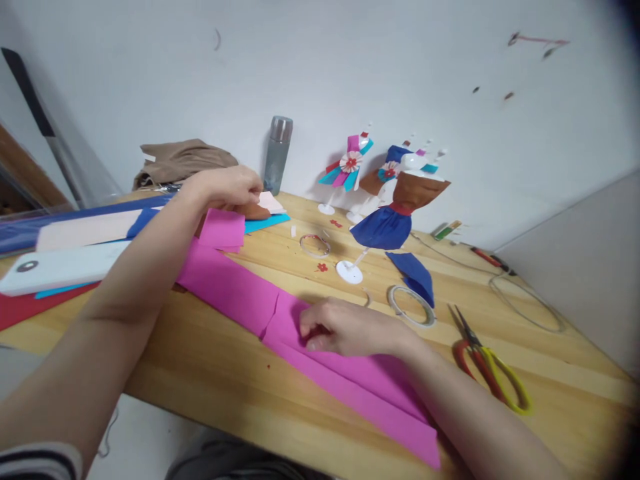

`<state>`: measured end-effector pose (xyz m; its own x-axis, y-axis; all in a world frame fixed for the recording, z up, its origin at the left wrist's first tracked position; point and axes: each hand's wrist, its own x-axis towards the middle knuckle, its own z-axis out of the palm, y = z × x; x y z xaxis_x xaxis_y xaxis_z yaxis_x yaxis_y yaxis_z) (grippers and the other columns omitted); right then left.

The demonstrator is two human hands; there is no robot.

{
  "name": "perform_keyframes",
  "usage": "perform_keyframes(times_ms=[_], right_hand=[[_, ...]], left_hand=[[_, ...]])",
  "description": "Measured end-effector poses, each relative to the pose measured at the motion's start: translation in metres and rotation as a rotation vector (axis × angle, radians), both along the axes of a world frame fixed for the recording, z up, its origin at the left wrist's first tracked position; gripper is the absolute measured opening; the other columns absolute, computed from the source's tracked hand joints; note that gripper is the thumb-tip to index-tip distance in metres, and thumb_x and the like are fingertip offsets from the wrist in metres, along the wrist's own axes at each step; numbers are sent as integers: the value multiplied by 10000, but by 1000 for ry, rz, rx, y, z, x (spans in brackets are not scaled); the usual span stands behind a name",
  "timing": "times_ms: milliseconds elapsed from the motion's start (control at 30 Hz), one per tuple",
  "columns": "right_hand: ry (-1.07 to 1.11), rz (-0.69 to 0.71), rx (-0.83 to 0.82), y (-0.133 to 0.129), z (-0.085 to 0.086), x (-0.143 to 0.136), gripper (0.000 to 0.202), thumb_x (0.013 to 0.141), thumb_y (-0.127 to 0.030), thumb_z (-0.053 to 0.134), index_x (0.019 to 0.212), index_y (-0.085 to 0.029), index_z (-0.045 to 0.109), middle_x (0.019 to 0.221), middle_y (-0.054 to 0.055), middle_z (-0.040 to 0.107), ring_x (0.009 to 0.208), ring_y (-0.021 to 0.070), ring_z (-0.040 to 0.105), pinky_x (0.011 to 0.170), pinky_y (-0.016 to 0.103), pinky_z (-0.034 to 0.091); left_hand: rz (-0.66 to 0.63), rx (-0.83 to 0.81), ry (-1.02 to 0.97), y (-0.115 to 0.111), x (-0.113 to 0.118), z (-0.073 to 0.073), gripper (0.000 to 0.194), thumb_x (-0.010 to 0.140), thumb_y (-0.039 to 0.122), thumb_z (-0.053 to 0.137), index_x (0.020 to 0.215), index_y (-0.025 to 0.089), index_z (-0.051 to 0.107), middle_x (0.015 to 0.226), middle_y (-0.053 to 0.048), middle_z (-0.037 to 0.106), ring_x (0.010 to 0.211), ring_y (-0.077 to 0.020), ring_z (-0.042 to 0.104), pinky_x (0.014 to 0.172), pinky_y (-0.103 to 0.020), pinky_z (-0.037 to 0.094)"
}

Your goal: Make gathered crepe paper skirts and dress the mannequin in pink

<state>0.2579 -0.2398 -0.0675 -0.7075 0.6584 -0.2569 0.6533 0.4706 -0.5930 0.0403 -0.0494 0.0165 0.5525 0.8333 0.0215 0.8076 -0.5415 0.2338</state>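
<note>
A long strip of magenta paper (235,293) lies across the wooden table, folded lengthwise on its right part. Over that part rests my right hand (350,327), fingers curled, and whatever they may hold is hidden. My left hand (230,185) reaches over the papers at the back left, its fingers pressed together above a brown piece (256,212) and a pale piece (271,202); what is between them cannot be made out. A smaller magenta piece (223,229) lies just below that hand.
Small mannequins in paper dresses (383,227) stand at the back, near a grey bottle (277,157). Scissors (487,367) and a tape roll (411,307) lie at the right. A white device (65,267) sits on coloured sheets at the left.
</note>
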Motion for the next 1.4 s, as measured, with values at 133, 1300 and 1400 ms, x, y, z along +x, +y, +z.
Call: perform_keyframes(times_ms=[133,1300,1400], right_hand=[[-108,-187,-143,6,17,23,132,828,-185,566,724,-137,632,623,-11,577,544,83,508,530,210,361],[739,-897,-199,29,11,46,423,678,-594,634,722,-179,562,487,-56,436,382,58,290,392,220,209],[772,-879,-247,26,12,38,440,684,-605,616,723,-171,561,474,-60,426,370,53,282,389,218,192]], left_hand=[[-173,21,144,-16,8,15,167,843,199,531,725,161,642,596,-22,584,667,-164,511,709,-270,316],[-295,-881,-829,-78,92,-71,352,809,497,620,837,161,720,861,-77,714,743,-128,626,688,-232,480],[-227,-950,-882,-86,92,-67,348,785,489,651,804,145,701,835,-62,690,732,-121,614,683,-235,470]])
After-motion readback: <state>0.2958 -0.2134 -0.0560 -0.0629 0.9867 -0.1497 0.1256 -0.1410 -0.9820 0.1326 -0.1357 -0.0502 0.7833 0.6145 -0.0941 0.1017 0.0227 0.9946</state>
